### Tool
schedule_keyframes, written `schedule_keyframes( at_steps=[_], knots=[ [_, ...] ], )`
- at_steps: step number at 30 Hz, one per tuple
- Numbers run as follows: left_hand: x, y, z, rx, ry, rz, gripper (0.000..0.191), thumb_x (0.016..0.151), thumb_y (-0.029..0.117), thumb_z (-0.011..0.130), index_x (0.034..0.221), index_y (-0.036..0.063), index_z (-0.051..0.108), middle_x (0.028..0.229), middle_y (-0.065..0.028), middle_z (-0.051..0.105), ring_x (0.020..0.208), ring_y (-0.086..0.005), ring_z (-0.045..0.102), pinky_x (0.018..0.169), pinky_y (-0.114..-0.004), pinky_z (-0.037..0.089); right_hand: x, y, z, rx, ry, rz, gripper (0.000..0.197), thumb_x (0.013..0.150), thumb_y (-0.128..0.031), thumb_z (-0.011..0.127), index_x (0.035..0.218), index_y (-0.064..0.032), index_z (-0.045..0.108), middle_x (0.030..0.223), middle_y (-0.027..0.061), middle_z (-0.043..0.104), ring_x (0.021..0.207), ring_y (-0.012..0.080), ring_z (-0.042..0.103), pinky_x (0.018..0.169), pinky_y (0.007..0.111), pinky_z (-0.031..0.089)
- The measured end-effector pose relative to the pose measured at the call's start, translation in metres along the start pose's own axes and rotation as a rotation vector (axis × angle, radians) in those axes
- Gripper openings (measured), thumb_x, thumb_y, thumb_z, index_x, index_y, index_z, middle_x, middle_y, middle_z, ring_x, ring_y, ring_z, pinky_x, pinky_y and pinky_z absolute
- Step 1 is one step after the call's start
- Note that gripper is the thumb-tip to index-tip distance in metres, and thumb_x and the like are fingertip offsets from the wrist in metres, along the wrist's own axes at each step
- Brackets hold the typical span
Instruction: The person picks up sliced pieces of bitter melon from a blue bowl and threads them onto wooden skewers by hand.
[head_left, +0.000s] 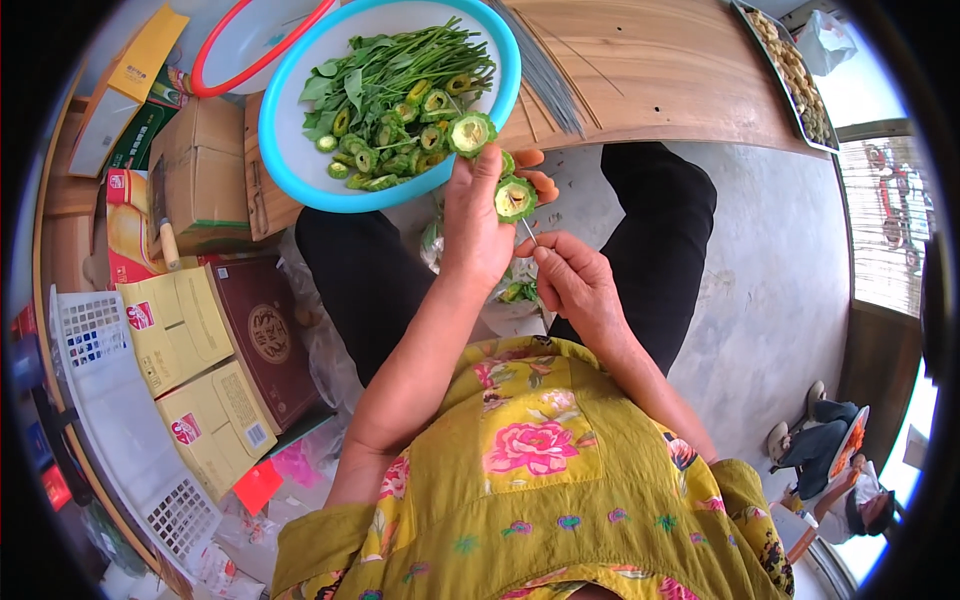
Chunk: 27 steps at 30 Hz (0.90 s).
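My left hand grips slices of bitter melon by the near right rim of a blue-rimmed basin. A second bitter melon slice, pale and seedy in the middle, sits below the first, with part of another between them. Through the lower slice runs a thin metal skewer. The near end of that skewer is pinched between thumb and forefinger of my right hand. The basin holds more cut bitter melon and a bundle of leafy green stems.
Thin metal skewers lie on the wooden table. At its far right end is a tray of food pieces. Cardboard boxes and a white plastic basket stand on the left. Another person sits at lower right with a tray.
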<state>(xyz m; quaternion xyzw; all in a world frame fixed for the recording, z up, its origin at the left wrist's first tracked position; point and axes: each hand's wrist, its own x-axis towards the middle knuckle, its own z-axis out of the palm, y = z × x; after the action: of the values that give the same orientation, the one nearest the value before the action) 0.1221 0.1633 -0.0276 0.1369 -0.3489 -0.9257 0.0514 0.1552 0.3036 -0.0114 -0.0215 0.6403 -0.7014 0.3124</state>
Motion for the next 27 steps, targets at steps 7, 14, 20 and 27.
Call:
schedule_keyframes(
  at_steps=[7,14,20,27],
  knots=[
    [-0.002,-0.005,0.007,-0.010,0.069,0.062,0.033,0.096,0.028,0.053,0.122,0.0094,0.044,0.083,-0.0067,0.053,0.064,-0.0151,0.052,0.056,-0.033,0.045,-0.006,0.004,0.003,-0.097,0.031,-0.068,0.014,0.096,-0.010,0.048,0.099,-0.0030,0.060,0.056,-0.0063,0.040,0.049,0.0025,0.036,0.045,0.020,0.029],
    [0.002,0.002,0.005,-0.023,0.068,0.090,0.030,0.096,0.027,0.052,0.119,0.0075,0.046,0.084,-0.0077,0.054,0.063,-0.0162,0.052,0.056,-0.032,0.045,-0.014,0.006,0.006,-0.037,0.028,-0.027,0.014,0.096,-0.010,0.048,0.101,-0.0032,0.060,0.057,-0.0066,0.040,0.049,0.0023,0.035,0.045,0.020,0.029],
    [0.012,0.011,0.003,-0.054,0.088,0.072,0.026,0.097,0.024,0.050,0.115,0.0058,0.047,0.096,-0.0133,0.062,0.070,-0.0206,0.061,0.060,-0.034,0.052,-0.013,0.007,0.005,-0.034,0.046,-0.035,0.016,0.097,-0.012,0.048,0.102,-0.0027,0.060,0.056,-0.0057,0.041,0.049,0.0027,0.036,0.045,0.020,0.030],
    [0.008,0.012,0.008,-0.053,0.059,0.060,0.030,0.097,0.026,0.048,0.118,0.0046,0.045,0.103,-0.0134,0.061,0.078,-0.0215,0.063,0.068,-0.033,0.053,-0.008,0.000,0.004,-0.004,0.045,-0.018,0.019,0.098,-0.014,0.047,0.104,-0.0030,0.060,0.055,-0.0051,0.043,0.047,0.0030,0.037,0.046,0.019,0.031]
  ],
)
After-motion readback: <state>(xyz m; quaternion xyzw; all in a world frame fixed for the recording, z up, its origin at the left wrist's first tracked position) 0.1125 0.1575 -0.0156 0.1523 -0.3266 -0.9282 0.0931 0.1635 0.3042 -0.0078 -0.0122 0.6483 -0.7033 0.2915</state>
